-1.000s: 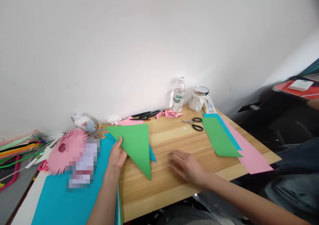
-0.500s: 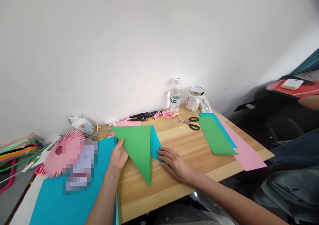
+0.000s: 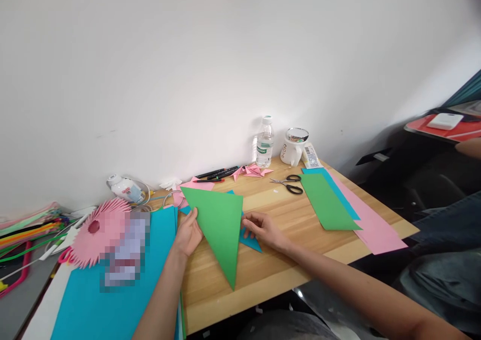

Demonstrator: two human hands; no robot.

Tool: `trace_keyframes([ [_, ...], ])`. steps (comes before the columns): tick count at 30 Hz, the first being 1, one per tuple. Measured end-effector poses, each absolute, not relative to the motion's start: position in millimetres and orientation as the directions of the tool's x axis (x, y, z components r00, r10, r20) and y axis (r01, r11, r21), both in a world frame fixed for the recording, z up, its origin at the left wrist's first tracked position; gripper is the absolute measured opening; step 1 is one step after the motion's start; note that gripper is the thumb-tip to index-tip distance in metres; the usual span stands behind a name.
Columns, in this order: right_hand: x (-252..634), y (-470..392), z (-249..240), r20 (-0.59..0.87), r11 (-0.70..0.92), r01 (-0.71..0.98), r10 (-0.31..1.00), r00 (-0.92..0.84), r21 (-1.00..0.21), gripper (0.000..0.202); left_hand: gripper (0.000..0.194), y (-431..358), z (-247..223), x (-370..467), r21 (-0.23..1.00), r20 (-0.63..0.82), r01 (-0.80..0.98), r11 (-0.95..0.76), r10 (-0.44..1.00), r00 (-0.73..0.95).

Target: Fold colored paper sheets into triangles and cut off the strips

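A folded green paper triangle point(image 3: 218, 229) is raised slightly over the table with its long point towards me. My left hand point(image 3: 190, 234) grips its left edge, thumb on top and fingers underneath. At the opposite edge, my right hand point(image 3: 263, 227) has its fingers curled together and pinches the paper; the fingertips are partly hidden. Beneath the green triangle lies a blue paper triangle point(image 3: 251, 242), mostly covered, with corners showing on both sides.
Black-handled scissors point(image 3: 291, 184) lie right of centre. Green paper point(image 3: 328, 204) overlaps blue and pink sheets point(image 3: 381, 239). A water bottle point(image 3: 265, 142) and white mug point(image 3: 292, 150) stand by the wall. A pink pleated paper rosette point(image 3: 84, 239) and blue sheets point(image 3: 86, 305) are left.
The green triangle has shifted right and towards me. My right hand has come off the blue paper and curled at the green triangle's right edge. The blue triangle now lies turned beneath.
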State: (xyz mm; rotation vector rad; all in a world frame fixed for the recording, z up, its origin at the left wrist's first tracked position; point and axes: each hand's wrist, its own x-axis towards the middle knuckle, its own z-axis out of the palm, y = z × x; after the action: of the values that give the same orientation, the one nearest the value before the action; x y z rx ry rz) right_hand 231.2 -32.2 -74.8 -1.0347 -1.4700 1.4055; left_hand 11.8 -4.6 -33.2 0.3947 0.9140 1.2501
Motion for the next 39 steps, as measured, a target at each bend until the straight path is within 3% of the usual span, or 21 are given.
trace_keyframes([
  [8, 216.3, -10.0, -73.2, 0.053, 0.056, 0.014, 0.984, -0.173, -0.998, 0.040, 0.038, -1.9, -39.3, 12.1, 0.707, -0.357, -0.622, 0.337, 0.929, 0.097],
  [13, 208.7, 29.9, -74.1, 0.116, 0.116, -0.003, 0.991, -0.070, -0.993, 0.031, 0.052, -1.6, -41.0, 9.9, 0.709, -0.348, -0.592, 0.383, 0.920, 0.179],
  [18, 209.5, 33.2, -75.7, 0.109, 0.095, -0.078, 0.977, -0.186, -0.992, 0.021, 0.060, -1.5, -48.6, 7.1, 0.704, -0.391, -0.571, 0.422, 0.902, 0.184],
  [22, 209.2, 23.7, -76.4, -0.016, -0.048, -0.108, 0.960, -0.280, -0.993, 0.026, 0.065, 1.9, -59.4, 1.1, 0.695, -0.415, -0.564, 0.447, 0.889, 0.194],
  [25, 209.4, 22.1, -76.8, -0.029, -0.052, -0.076, 0.962, -0.272, -0.996, 0.028, 0.071, 3.3, -66.7, -3.5, 0.708, -0.397, -0.556, 0.436, 0.896, 0.198],
  [31, 215.3, 29.4, -83.9, 0.129, 0.115, -0.079, 0.969, -0.208, -0.990, 0.023, 0.076, 0.9, -64.7, 2.9, 0.819, -0.303, -0.458, 0.346, 0.938, 0.167],
  [35, 220.0, 32.8, -86.2, 0.205, 0.201, -0.070, 0.978, -0.045, -0.977, 0.022, 0.089, 1.4, -56.8, 12.7, 0.877, -0.234, -0.403, 0.262, 0.965, 0.117],
  [39, 221.9, 21.2, -75.0, 0.348, 0.351, 0.066, 0.936, -0.050, -0.934, 0.026, 0.089, -6.8, -51.4, 20.1, 0.901, -0.172, -0.356, 0.248, 0.957, 0.232],
])
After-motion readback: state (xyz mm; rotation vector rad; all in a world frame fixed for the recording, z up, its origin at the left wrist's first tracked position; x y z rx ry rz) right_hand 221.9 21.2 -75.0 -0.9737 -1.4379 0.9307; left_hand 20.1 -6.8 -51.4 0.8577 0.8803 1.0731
